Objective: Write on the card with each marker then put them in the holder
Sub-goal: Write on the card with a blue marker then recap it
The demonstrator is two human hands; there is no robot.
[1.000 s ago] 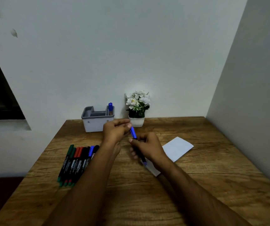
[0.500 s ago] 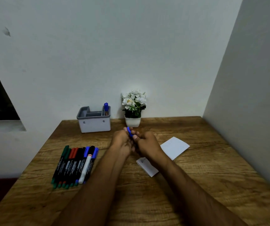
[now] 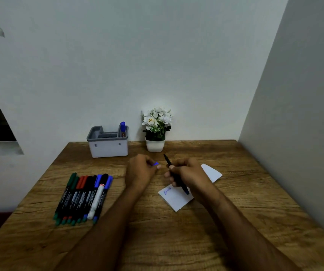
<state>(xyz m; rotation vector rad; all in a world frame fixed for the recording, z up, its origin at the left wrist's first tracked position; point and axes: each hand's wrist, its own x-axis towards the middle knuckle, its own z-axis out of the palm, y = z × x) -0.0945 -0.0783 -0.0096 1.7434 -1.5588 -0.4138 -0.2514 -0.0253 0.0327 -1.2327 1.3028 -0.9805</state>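
Note:
My right hand [image 3: 188, 174] grips a dark marker [image 3: 176, 176] with a blue end, its uncapped tip pointing up and away from me. My left hand [image 3: 142, 169] pinches the blue cap [image 3: 156, 163], a short gap left of the marker's tip. Under my right hand lies the white card [image 3: 175, 198] with blue writing near its left corner. A row of several markers [image 3: 83, 196] with green, red, black and blue caps lies on the table to the left. At the back stands the grey holder [image 3: 108, 148] with one blue-capped marker [image 3: 122, 129] upright in its right compartment.
A small white pot of white flowers [image 3: 156, 130] stands right of the holder by the back wall. A wall closes off the table's right side. The wooden table [image 3: 176, 241] ends at the left beside the marker row.
My hands came together on the marker's capped end, then pulled apart: the blue cap came off in my left hand. The head view shifted slightly.

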